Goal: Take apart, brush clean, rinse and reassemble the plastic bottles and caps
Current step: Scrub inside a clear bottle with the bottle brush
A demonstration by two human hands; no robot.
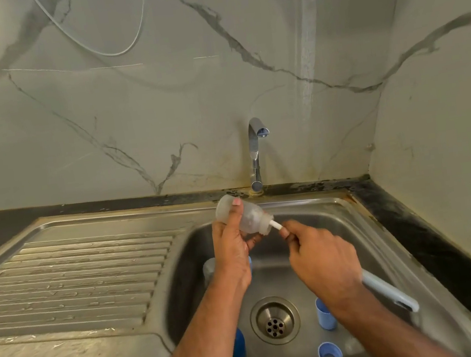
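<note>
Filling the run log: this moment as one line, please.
stage: brushing | left hand: holds bottle | right hand: grips brush, head inside bottle | tap: off

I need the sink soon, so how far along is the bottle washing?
Taken apart: blue caps lie loose in the sink. In hand: the left hand holds a bottle while the right hand works a brush inside. The tap is off; rinsing and recapping remain.

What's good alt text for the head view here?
Over a steel sink, the left hand grips a clear bottle tilted on its side while the right hand holds a brush pushed into its neck. Blue caps lie near the drain; the tap is not running.
</note>
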